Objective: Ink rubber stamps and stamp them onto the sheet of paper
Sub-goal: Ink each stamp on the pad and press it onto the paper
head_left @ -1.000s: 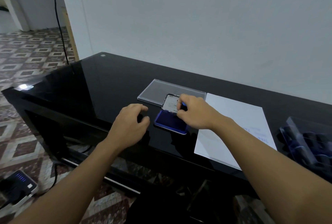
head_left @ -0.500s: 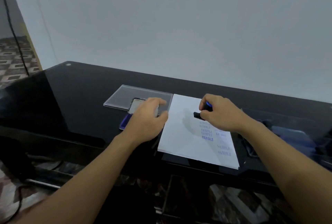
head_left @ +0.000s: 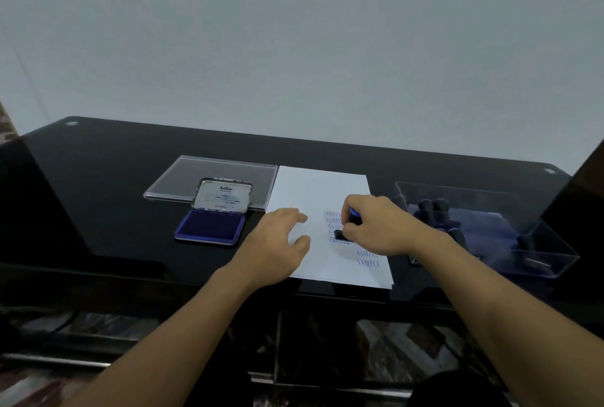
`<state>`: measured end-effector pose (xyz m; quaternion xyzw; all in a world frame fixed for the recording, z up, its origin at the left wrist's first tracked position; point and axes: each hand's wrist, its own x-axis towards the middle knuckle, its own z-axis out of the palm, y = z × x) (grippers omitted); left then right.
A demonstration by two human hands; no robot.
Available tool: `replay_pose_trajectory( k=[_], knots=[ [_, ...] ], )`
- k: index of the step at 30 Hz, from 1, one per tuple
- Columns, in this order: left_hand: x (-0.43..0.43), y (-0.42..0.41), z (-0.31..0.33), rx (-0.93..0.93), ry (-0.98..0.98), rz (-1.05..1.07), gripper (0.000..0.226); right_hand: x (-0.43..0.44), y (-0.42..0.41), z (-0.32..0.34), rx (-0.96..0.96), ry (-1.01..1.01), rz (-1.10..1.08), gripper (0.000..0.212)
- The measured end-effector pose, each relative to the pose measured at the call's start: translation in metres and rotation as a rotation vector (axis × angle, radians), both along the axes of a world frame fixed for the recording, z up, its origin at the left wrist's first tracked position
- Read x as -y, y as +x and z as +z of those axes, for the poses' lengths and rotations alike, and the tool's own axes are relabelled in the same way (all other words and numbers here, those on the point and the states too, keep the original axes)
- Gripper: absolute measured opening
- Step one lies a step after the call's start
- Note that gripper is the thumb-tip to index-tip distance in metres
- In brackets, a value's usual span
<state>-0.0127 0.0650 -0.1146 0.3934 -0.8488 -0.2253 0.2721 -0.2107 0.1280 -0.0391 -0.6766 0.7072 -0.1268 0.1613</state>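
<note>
Black glossy glass formed the worktop (head_left: 114, 178), which stood against a plain pale wall (head_left: 294, 47). In the middle of it lay the sheet of paper (head_left: 313, 191), which already carried several blue prints (head_left: 367, 263) reading SAMPLE.

The right hand (head_left: 379, 227) held the stamp (head_left: 352, 220) upright over the paper, with its dark base down on the sheet among the column of prints. The grip of this hand was pinching the stamp, fingers and thumb curled round the blue-topped handle.

The left hand (head_left: 274, 243) rested on the left part of the paper, its grip spread, the fingers loose and holding nothing.

Left of the paper stood the ink pad (head_left: 210, 227), open, with the blue cushion showing and its metal lid (head_left: 225, 196) tilted up at the far side. Behind the ink pad lay a flat clear cover (head_left: 202, 174), just beside the far left edge of the paper. At the right, a clear box (head_left: 539, 253) held more dark stamps (head_left: 431, 207).
</note>
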Motion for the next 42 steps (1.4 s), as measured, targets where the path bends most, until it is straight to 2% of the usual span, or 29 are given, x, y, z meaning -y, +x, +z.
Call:
replay_pose_trajectory(
  k=[15,26,38,42],
  knots=[
    [-0.003,0.003,-0.017,0.045,-0.157,0.001,0.037,0.009,0.011,-0.028,-0.158,0.047,0.003,0.009],
    [0.001,0.002,-0.022,0.096,-0.146,-0.010,0.045,0.007,0.011,-0.030,-0.175,0.039,0.011,0.010],
    [-0.001,0.003,-0.016,0.095,-0.112,-0.012,0.038,0.005,0.011,-0.025,-0.141,0.072,0.028,0.009],
    [0.000,0.004,-0.008,0.024,-0.033,-0.010,0.038,0.007,0.001,-0.004,-0.041,0.009,-0.005,0.006]
  ],
)
